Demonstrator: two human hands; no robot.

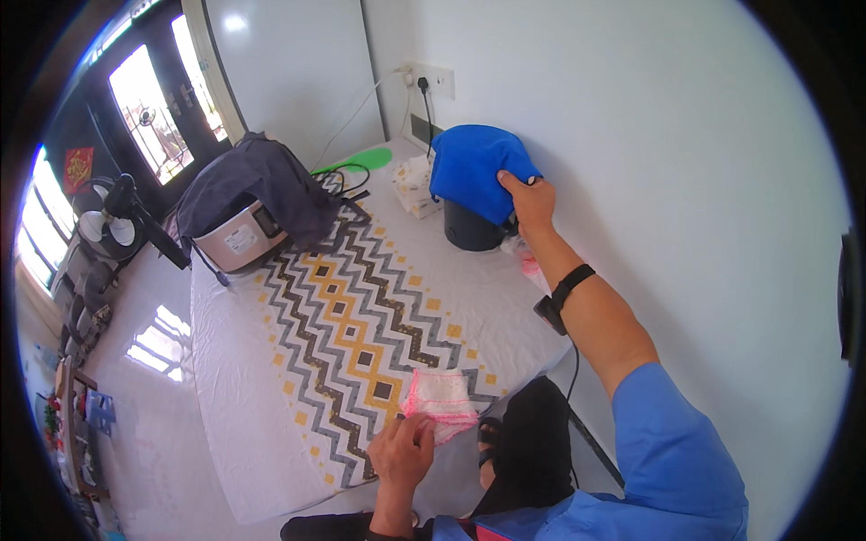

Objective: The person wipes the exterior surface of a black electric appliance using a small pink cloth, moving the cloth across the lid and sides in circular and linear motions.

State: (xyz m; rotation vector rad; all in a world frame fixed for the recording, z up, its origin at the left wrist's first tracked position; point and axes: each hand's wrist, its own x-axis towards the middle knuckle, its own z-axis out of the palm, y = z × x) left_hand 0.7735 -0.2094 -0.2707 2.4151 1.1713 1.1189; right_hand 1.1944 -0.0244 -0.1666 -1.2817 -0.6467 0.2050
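Observation:
My right hand (532, 201) reaches to the wall side of the table and grips a blue cloth (477, 166), its thumb on top and its other fingers mostly hidden. The cloth drapes over a dark rounded appliance (468, 226) whose lower part shows below. Close to my body, my left hand (406, 450) has its curled fingers at the near left edge of a folded white cloth (443, 392) with pink stitched edging. That cloth lies on the near edge of the patterned tablecloth (345, 311).
A pinkish appliance (237, 237) under a dark grey cloth (250, 176) stands at the far left. A tissue pack (416, 182) sits beside the blue cloth. Cords run to a wall socket (433, 80). A fan (111, 220) stands left of the table.

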